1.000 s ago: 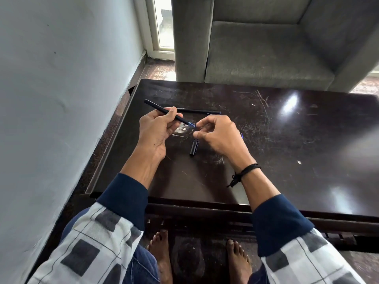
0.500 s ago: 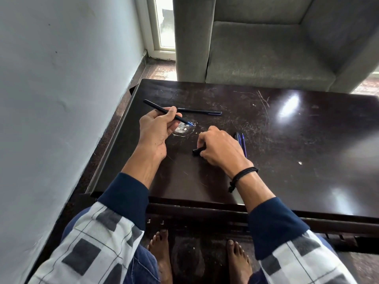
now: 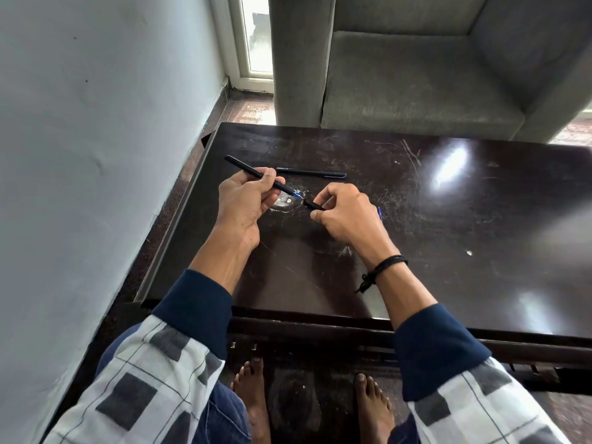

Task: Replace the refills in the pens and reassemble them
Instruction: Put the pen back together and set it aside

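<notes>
My left hand (image 3: 243,203) grips a slim black pen barrel (image 3: 246,169) above the dark table (image 3: 448,251). The barrel slants up to the left and its blue tip (image 3: 296,194) points to the right. My right hand (image 3: 346,216) pinches a short black pen cap (image 3: 313,205) just right of that tip, nearly touching it. A second black pen (image 3: 310,173) lies flat on the table beyond my hands. A bit of blue pen (image 3: 379,213) shows behind my right hand, mostly hidden.
A grey armchair (image 3: 416,75) stands against the table's far edge. A pale wall (image 3: 96,155) runs close along the left. My bare feet (image 3: 253,398) are on the floor under the table's near edge. A white smudge (image 3: 285,201) marks the tabletop below the pen.
My right hand picked the black cap up off the table and brought it up to the pen tip. My left hand has kept the barrel nearly still.
</notes>
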